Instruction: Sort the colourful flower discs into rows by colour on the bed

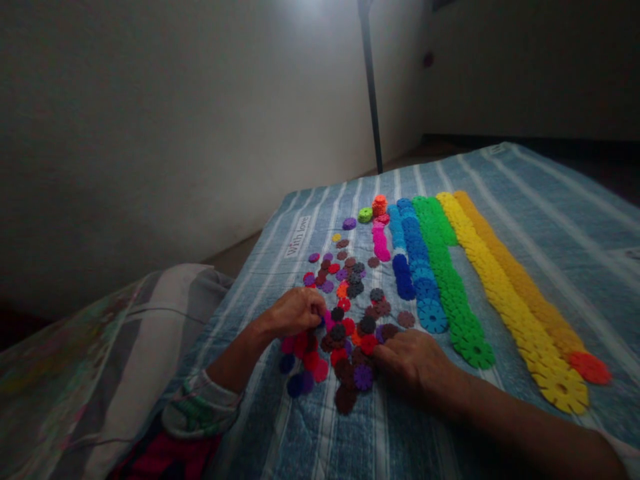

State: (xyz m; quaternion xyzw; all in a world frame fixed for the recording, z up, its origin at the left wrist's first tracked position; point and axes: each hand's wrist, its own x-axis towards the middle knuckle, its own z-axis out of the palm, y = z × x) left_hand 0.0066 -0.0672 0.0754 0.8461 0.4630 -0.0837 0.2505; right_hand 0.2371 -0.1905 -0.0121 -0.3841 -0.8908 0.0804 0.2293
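A loose pile of plastic interlocking discs (pixel 345 333), in brown, black, red, purple and pink, is spread over the striped cloth. At its left edge, my left hand (pixel 299 310) is closed with fingertips together. A dark blue disc (pixel 318 322) shows just under those fingertips and seems pinched in them. My right hand (pixel 417 360) reaches in from the right, fingers bent and closed low over the pile. Its fingertips meet the edge of a red disc (pixel 369 344); whether they grip anything is hidden. A purple disc (pixel 363 377) lies just below them.
Overlapping rows run to the right: pink discs (pixel 381 243), blue discs (pixel 417 257), green discs (pixel 453 300), yellow discs (pixel 515 320) and amber discs (pixel 530 293). Small stacks of orange discs (pixel 380 203) and lime discs (pixel 365 215) stand behind. A dark pole (pixel 371 93) rises beyond the cloth (pixel 565 247).
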